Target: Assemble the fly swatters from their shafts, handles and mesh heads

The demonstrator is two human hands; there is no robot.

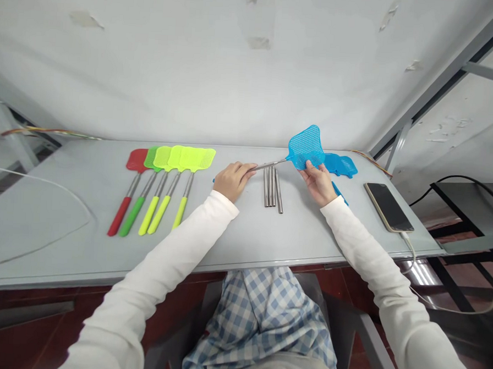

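**Holding a blue fly swatter over the grey table**

Looking down from the head camera, we have both hands up on the grey table (63, 208). Our left hand (231, 179) is clenched around the near end of the blue fly swatter's thin metal rod, fingers curled tight. Our right hand (320, 183) pinches the lower edge of the blue fly swatter (305, 146) head, thumb on top, fingers underneath. The swatter is lifted off the table, tilted, its mesh head raised toward the wall.

Just behind our right hand lie more blue swatter heads (340, 164), flat on the table, overlapping. Between our two hands sits a small bundle of bare metal rods (272, 187), side by side, pointing away from us.

Over on the left, a neat fan of finished swatters: one red fly swatter (126, 192), one green fly swatter (140, 198), and three yellow fly swatters (176, 186), heads overlapping, handles toward us.

On the right, near the table's edge, a smartphone (388, 207) lies face up, screen dark, with a white cable (411, 245) plugged into its near end and dropping off the table.
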